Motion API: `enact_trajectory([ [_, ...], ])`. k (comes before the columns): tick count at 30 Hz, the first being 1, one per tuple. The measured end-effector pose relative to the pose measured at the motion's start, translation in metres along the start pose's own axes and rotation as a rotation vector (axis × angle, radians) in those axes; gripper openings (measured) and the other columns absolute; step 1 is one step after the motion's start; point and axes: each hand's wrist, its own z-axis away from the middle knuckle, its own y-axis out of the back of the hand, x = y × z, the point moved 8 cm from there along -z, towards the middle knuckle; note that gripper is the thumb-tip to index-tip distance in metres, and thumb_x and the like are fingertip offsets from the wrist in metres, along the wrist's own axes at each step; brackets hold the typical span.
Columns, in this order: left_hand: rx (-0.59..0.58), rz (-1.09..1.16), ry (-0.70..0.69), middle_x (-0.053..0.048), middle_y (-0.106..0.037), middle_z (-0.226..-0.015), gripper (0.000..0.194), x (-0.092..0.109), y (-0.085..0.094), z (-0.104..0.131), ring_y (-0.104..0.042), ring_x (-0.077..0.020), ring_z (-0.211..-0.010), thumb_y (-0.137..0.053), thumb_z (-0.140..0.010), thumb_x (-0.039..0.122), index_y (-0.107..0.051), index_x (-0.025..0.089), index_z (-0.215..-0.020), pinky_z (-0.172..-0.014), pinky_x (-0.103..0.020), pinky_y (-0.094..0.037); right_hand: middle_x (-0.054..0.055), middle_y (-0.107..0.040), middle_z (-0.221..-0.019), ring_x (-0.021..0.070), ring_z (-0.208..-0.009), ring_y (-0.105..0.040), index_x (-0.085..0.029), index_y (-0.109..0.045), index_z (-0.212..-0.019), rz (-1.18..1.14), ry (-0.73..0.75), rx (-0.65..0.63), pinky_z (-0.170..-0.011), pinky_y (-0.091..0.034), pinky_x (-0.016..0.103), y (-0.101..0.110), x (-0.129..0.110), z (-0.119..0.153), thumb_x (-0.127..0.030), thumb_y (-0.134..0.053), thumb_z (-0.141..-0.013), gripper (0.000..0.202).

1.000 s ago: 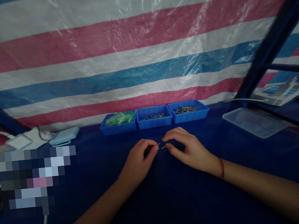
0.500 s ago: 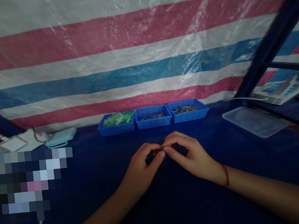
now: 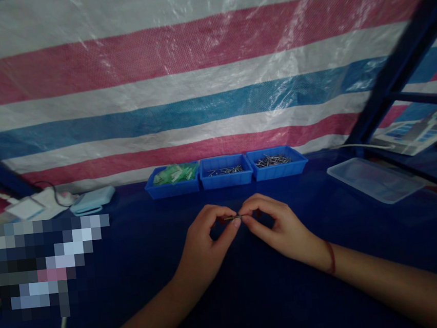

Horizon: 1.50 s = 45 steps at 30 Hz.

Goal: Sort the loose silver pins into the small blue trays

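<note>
Over the middle of the table, my left hand (image 3: 206, 245) and my right hand (image 3: 278, 225) meet fingertip to fingertip. Between them lies a small, thin screw-like metal piece (image 3: 229, 218), roughly level. My left thumb and index finger pinch it near its middle, and a dark end shows past the thumb to the left. My right thumb and fingertips close on its right end. Its exact shape is too small and dim to make out.
Behind my hands stand three blue bins: the left bin (image 3: 172, 189) with green bagged pieces, the middle bin (image 3: 226, 179) and right bin (image 3: 281, 169) with metal screw-like pieces. A clear plastic lid (image 3: 374, 179) lies right. A light-blue case (image 3: 92, 199) sits left.
My left fingers have shifted slightly, so more of the thin metal piece shows between the fingertips. My right hand has stayed nearly in place. The view has shifted slightly.
</note>
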Motion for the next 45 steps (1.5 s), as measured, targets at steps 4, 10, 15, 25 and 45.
enact_trajectory([
  [4,0.032,-0.007,-0.025,0.001,-0.060,-0.076,0.002,0.006,0.004,0.001,-0.055,-0.0129,-0.072,-0.060,-0.080,0.021,-0.060,0.019,-0.080,-0.068,-0.026,-0.042,0.003,-0.060,-0.081,0.0127,-0.075,-0.058,-0.018,-0.059,-0.085,-0.054,-0.022,-0.059,-0.069,-0.046,0.027,-0.007,-0.003,0.001,-0.018,-0.052,-0.085,0.007],
  [10,-0.014,-0.037,0.037,0.001,-0.061,-0.078,0.011,0.000,0.000,0.001,-0.056,-0.0147,-0.073,-0.058,-0.081,0.026,-0.060,0.020,-0.089,-0.069,-0.028,-0.043,0.001,-0.061,-0.079,0.0128,-0.074,-0.058,-0.019,-0.058,-0.082,-0.053,-0.110,-0.022,-0.069,-0.046,0.026,0.001,0.006,-0.006,-0.027,-0.045,-0.089,0.017],
  [15,-0.122,-0.067,0.025,-0.002,-0.062,-0.087,0.018,0.000,-0.014,0.000,-0.059,-0.0161,-0.082,-0.052,-0.086,0.026,-0.061,0.021,-0.101,-0.075,-0.029,-0.045,0.003,-0.062,-0.074,0.0158,-0.066,-0.056,-0.018,-0.059,-0.078,0.418,-0.215,0.473,-0.064,-0.044,0.029,0.088,0.048,-0.026,-0.033,-0.045,-0.086,0.022],
  [25,-0.206,-0.279,-0.067,-0.004,-0.061,-0.092,0.021,-0.006,-0.022,-0.004,-0.057,-0.0193,-0.089,-0.049,-0.085,0.020,-0.066,0.022,-0.098,-0.083,-0.036,-0.044,0.010,-0.060,-0.084,0.0204,-0.071,-0.055,-0.013,-0.053,-0.103,0.540,-0.214,0.508,-0.068,-0.044,0.036,0.112,0.079,-0.021,-0.034,-0.050,-0.082,0.030],
  [45,-0.124,-0.286,-0.017,-0.003,-0.059,-0.084,0.021,-0.026,-0.016,-0.017,-0.056,-0.0165,-0.079,-0.044,-0.090,0.026,-0.063,0.018,-0.089,-0.076,-0.031,-0.043,0.004,-0.063,-0.084,0.0168,-0.074,-0.060,-0.019,-0.059,-0.090,0.340,-0.024,0.089,-0.070,-0.048,0.033,0.023,0.032,-0.009,-0.017,-0.049,-0.082,0.013],
])
